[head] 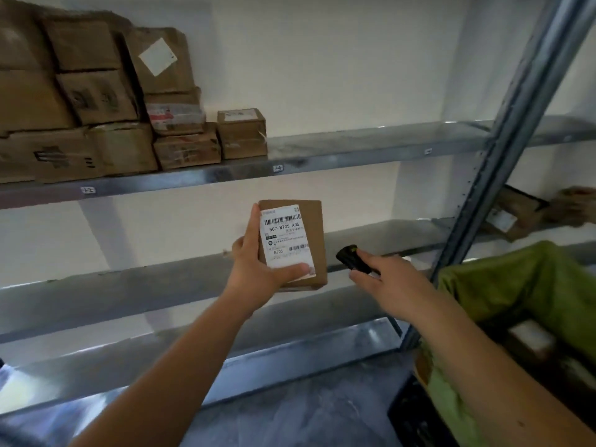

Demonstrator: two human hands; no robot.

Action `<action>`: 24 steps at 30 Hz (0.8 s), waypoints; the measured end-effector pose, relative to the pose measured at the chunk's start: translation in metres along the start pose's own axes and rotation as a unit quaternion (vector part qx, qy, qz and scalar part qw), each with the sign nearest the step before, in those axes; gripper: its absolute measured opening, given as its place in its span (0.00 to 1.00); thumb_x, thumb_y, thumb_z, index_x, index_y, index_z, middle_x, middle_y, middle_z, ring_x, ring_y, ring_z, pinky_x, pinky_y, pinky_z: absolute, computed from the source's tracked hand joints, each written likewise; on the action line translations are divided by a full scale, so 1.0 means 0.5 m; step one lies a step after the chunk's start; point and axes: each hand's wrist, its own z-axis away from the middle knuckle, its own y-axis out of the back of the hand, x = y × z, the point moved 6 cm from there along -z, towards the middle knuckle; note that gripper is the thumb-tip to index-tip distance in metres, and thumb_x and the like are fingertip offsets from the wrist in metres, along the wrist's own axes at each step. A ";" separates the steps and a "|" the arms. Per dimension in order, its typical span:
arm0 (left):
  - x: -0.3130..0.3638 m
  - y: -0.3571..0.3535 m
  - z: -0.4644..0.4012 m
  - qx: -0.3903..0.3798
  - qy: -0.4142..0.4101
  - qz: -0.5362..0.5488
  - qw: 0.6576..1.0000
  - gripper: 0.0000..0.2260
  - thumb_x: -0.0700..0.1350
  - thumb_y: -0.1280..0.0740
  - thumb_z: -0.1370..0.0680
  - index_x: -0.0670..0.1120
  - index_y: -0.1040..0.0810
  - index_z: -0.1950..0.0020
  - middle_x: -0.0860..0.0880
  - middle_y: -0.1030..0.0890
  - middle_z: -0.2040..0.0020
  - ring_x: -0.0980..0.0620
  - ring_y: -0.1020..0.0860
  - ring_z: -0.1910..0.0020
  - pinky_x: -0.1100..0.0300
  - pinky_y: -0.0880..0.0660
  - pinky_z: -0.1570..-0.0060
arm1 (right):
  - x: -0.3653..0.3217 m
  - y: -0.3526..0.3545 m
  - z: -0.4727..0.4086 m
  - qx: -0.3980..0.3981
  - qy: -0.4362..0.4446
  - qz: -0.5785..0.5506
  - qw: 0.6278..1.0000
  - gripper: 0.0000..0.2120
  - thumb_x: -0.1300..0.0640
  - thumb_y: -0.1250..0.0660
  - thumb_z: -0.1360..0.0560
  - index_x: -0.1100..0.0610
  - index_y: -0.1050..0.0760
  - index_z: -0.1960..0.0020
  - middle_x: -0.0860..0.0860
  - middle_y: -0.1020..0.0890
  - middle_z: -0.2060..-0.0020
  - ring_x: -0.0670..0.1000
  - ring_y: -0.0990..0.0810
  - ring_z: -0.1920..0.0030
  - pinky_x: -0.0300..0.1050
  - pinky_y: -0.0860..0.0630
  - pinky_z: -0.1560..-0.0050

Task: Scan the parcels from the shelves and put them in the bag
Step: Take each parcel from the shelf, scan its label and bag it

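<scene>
Your left hand (pixel 254 266) grips a small brown parcel (pixel 296 245) upright, thumb across its white label (pixel 285 240), while your right hand (pixel 392 279) curls round a black scanner (pixel 353 258) just beside it, forefinger laid along the top. To your right hangs the green bag (pixel 516 285). Beyond, stacked cardboard boxes (pixel 96 101) fill the upper metal shelf (pixel 354 150).

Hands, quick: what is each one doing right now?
Left hand: holds the parcel, label facing the camera.
Right hand: holds the scanner, pointed toward the parcel.
</scene>
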 end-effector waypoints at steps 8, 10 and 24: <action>0.032 -0.277 -0.025 -0.109 0.017 0.054 0.992 0.65 0.63 0.12 0.46 0.77 0.53 0.21 0.54 0.27 0.25 0.48 0.26 0.27 0.37 0.26 0.30 | 0.244 0.056 0.082 0.066 -0.107 -0.064 0.990 0.27 0.38 0.37 0.19 0.42 0.34 0.21 0.46 0.18 0.49 0.44 0.22 0.54 0.39 0.28 0.60; 0.046 -0.354 -0.028 -0.145 0.019 0.062 0.987 0.65 0.60 0.12 0.44 0.74 0.52 0.19 0.56 0.27 0.26 0.48 0.27 0.26 0.38 0.25 0.31 | 0.302 0.078 0.100 0.068 -0.136 -0.067 0.986 0.28 0.39 0.37 0.18 0.43 0.35 0.20 0.46 0.19 0.53 0.45 0.21 0.56 0.41 0.28 0.62; 0.145 -0.836 -0.033 -0.323 0.022 0.115 0.939 0.64 0.52 0.12 0.39 0.61 0.51 0.14 0.59 0.19 0.32 0.55 0.19 0.34 0.47 0.17 0.41 | 0.707 0.214 0.247 0.129 -0.317 -0.089 0.935 0.32 0.33 0.40 0.20 0.42 0.38 0.19 0.53 0.21 0.38 0.51 0.20 0.48 0.53 0.20 0.45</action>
